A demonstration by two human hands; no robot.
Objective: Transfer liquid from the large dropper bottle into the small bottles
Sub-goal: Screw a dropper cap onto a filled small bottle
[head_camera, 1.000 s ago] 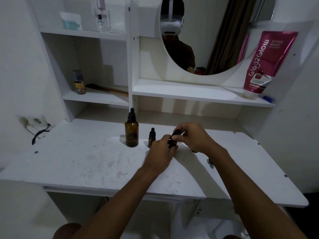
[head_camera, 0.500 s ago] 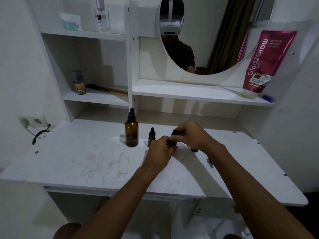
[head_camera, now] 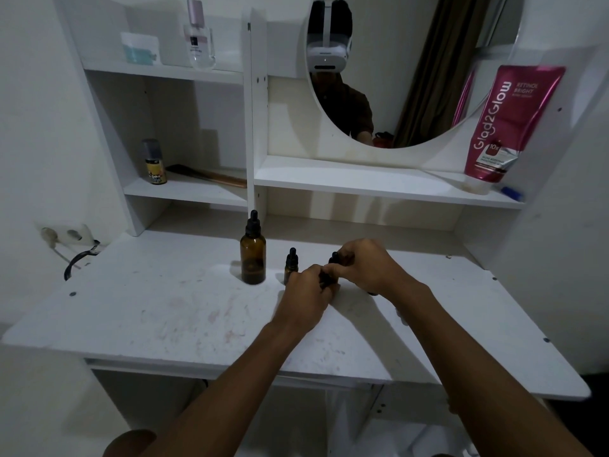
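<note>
The large amber dropper bottle stands upright with its black dropper cap on, left of centre on the white desk. One small amber bottle with a black cap stands just right of it. My left hand is wrapped around a second small bottle, mostly hidden by the fingers. My right hand pinches that bottle's black dropper cap from above. A dark bit of another small bottle peeks out under my right wrist.
Shelves rise behind the desk: a small spray can and a comb at left, a pink tube at right, a round mirror above. A wall socket with a black cable sits at the left edge.
My right hand has shifted slightly up and left over the cap of the small bottle; my left hand keeps its grip in the same spot. The standing bottles have not moved.
</note>
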